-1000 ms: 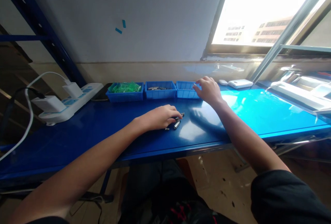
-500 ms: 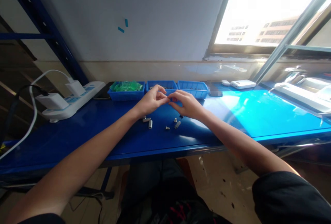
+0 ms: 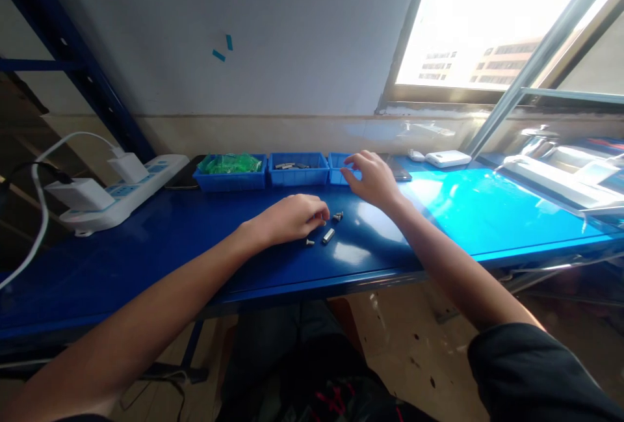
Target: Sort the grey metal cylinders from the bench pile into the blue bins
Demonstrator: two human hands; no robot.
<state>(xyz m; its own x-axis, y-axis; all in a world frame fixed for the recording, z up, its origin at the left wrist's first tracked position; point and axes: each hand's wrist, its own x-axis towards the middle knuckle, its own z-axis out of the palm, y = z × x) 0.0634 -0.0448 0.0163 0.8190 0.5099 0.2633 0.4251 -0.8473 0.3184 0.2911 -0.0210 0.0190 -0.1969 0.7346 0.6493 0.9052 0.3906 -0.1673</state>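
Note:
My left hand (image 3: 298, 217) is low over the blue table, its fingers curled together. Whatever its fingertips hold is too small or hidden to name. Close by those fingertips lie a metal hex standoff (image 3: 328, 236), a small screw (image 3: 310, 242) and a little cluster of screws (image 3: 337, 216). My right hand (image 3: 373, 178) is raised in front of the right blue bin (image 3: 337, 177), with thumb and fingers apart and nothing seen between them. It covers much of that bin.
The middle blue bin (image 3: 298, 178) holds metal standoffs. Green plastic packing fills the left blue bin (image 3: 229, 181). A white power strip (image 3: 141, 191) with plugs stands left on the blue table (image 3: 205, 227). A dark flat object (image 3: 402, 171) and a white device (image 3: 447, 159) lie right.
My hands, earlier together at the fingertips, have parted. The left has come down toward the loose hardware, covering the left-hand standoffs' place; the right has moved right and up to the right bin.

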